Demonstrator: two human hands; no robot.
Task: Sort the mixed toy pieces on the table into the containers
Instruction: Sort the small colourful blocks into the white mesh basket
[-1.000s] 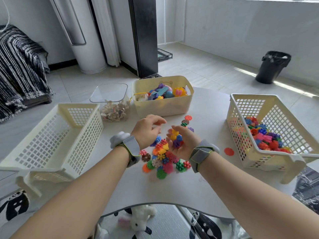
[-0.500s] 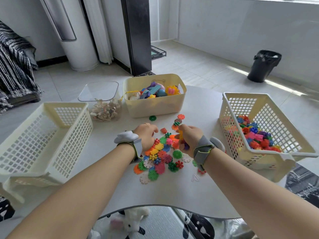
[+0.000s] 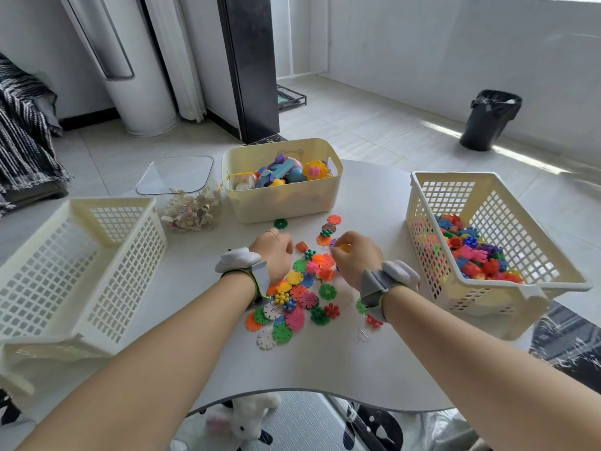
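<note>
A pile of colourful toy pieces (image 3: 300, 299), mostly flat toothed discs, lies mid-table. My left hand (image 3: 273, 255) rests at the pile's upper left with fingers curled down; its fingertips are hidden. My right hand (image 3: 356, 257) is curled round several small pieces, yellow and purple showing at its fingertips. An empty white lattice basket (image 3: 81, 255) stands on the left. Another lattice basket (image 3: 533, 271) on the right holds bright chunky blocks. Behind the pile stand a cream tub (image 3: 283, 200) of mixed toys and a clear box (image 3: 177, 172) of beige pieces.
The white table (image 3: 325, 369) has a curved front edge close to me. A few loose discs (image 3: 328, 227) lie near the cream tub. A plush toy (image 3: 247, 421) lies on the floor below. A black bin (image 3: 491, 125) stands far right.
My right hand turned from palm-up to palm-down over the pile, still holding pieces. My left hand dropped from above that palm onto the pile's left side.
</note>
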